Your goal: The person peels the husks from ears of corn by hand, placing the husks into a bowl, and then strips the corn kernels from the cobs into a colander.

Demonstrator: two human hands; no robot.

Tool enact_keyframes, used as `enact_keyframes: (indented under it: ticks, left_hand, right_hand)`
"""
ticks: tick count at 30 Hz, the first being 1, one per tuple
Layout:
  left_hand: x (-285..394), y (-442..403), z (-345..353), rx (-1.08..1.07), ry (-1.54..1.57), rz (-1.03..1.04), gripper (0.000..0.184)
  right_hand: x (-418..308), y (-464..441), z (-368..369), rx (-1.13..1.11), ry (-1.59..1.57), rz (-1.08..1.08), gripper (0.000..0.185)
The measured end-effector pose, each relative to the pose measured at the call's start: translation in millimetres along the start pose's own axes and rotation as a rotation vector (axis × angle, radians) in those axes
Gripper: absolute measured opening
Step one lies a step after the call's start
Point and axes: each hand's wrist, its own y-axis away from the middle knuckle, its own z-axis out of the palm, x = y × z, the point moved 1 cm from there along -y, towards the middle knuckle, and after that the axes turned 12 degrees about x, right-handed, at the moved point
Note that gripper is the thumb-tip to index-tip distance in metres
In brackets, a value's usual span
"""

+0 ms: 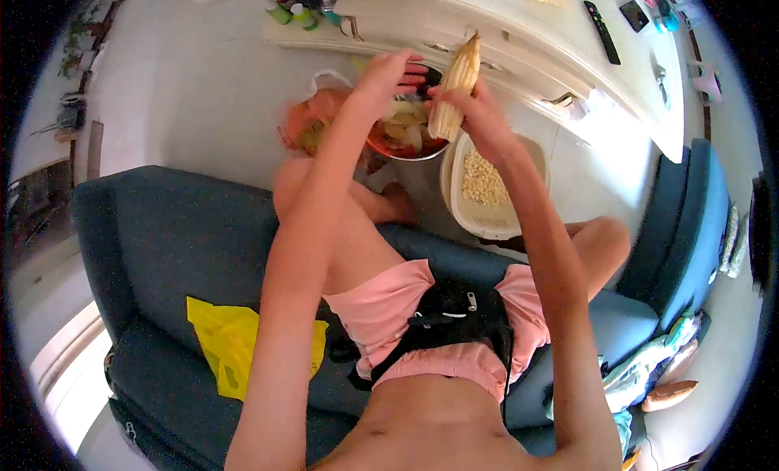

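Observation:
My right hand [480, 118] grips a pale ear of corn [457, 86], holding it tilted with its narrow, dry-looking tip pointing up. My left hand [389, 81] is apart from the corn, its fingers stretched out over a red-sided metal bowl [415, 156]. Pale husk-like scraps [403, 129] lie in that bowl. Beneath my right forearm, a cream plastic basket [489, 226] holds loose corn kernels [484, 181]. Left of the bowl is a reddish bag [312, 118], partly hidden behind my left arm and blurred.
I sit on a dark blue sofa [191, 227] with a yellow plastic bag [223, 349] on it. Ahead stands a white cabinet [389, 21] with drawer handles. A remote control [602, 33] and a phone [634, 16] lie on its top. Bottles [304, 17] stand in its open shelf.

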Motion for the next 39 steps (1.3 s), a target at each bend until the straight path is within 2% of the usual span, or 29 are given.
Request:
enact_keyframes:
  ticks: [2, 3, 5, 8, 12, 18, 20, 21, 22, 23, 24, 25, 26, 27, 29, 31, 32, 34, 35, 37, 39]
  left_hand:
    - [25.9, 36.8, 5.4, -0.171, -0.143, 0.189, 0.047]
    - [34.8, 49.1, 4.0, -0.168, -0.150, 0.199, 0.047]
    - [47.0, 67.3, 1.4, -0.307, -0.362, 0.377, 0.056]
    - [39.9, 69.3, -9.8, -0.292, -0.505, 0.506, 0.053]
    - [43.7, 60.1, -21.6, -0.299, -0.384, 0.418, 0.047]
    - [34.0, 64.7, -14.2, -0.248, -0.401, 0.540, 0.038]
    - [32.4, 64.1, -10.5, -0.223, -0.394, 0.537, 0.034]
    - [25.3, 53.1, -10.1, -0.223, -0.410, 0.580, 0.029]
    - [30.3, 59.7, -5.7, -0.155, -0.409, 0.607, 0.023]
    - [23.2, 55.0, -4.9, -0.113, -0.298, 0.546, 0.019]
    - [17.2, 45.1, -4.3, -0.101, -0.337, 0.582, 0.017]
    - [20.4, 48.2, -2.9, -0.104, -0.363, 0.525, 0.017]
    - [24.5, 56.4, -2.6, -0.097, -0.395, 0.457, 0.018]
    - [26.3, 59.8, -1.2, -0.104, -0.390, 0.488, 0.018]
    - [28.6, 63.4, -5.2, -0.130, -0.328, 0.391, 0.020]
    - [31.4, 61.8, -11.9, -0.112, -0.325, 0.416, 0.020]
    - [34.0, 58.5, -14.6, -0.099, -0.322, 0.425, 0.020]
    - [34.2, 53.5, -20.6, -0.061, -0.399, 0.443, 0.021]
    - [33.8, 52.3, -21.4, -0.075, -0.428, 0.439, 0.021]
    - [31.2, 53.0, -16.3, -0.078, -0.449, 0.370, 0.026]
    - [30.3, 58.4, -6.2, -0.119, -0.495, 0.422, 0.030]
  right_hand:
    - [5.9, 3.2, 6.2, -0.031, -0.022, 0.001, 0.039]
    - [7.4, 4.8, 9.3, -0.079, 0.008, -0.019, 0.039]
    - [7.5, 8.3, 11.8, -0.185, 0.082, -0.008, 0.043]
    - [1.9, 15.4, 16.7, -0.240, 0.091, -0.017, 0.045]
    - [-0.3, 16.6, 11.4, -0.282, 0.102, -0.004, 0.052]
    - [11.4, 5.9, 10.2, -0.216, 0.079, -0.138, 0.052]
    - [9.4, 4.7, 12.3, -0.206, 0.034, -0.043, 0.051]
    - [14.4, -0.5, 12.5, -0.213, 0.054, -0.218, 0.048]
    - [18.5, -9.4, 12.7, -0.236, 0.046, -0.266, 0.040]
    - [12.9, -5.7, 11.6, -0.266, 0.010, -0.246, 0.033]
    - [-5.1, 11.3, 15.6, -0.099, 0.100, -0.275, 0.030]
    - [-5.7, 9.5, 14.5, -0.122, 0.137, -0.116, 0.031]
    - [9.2, -2.7, 5.4, -0.247, 0.120, -0.137, 0.052]
    - [-2.8, 9.1, 7.9, -0.242, 0.024, -0.162, 0.054]
    - [-6.6, 9.4, 6.9, -0.204, 0.059, -0.166, 0.051]
    - [3.2, 1.7, 6.3, -0.170, 0.066, -0.130, 0.041]
    - [2.5, -2.0, 5.9, -0.177, 0.060, -0.140, 0.041]
    - [7.5, -8.0, 2.0, -0.129, -0.039, 0.002, 0.048]
    - [9.5, -12.9, 1.8, -0.169, -0.080, 0.008, 0.054]
    - [12.9, -14.4, 1.2, -0.135, -0.109, -0.012, 0.053]
    - [11.0, -13.8, 3.3, -0.099, -0.139, -0.028, 0.052]
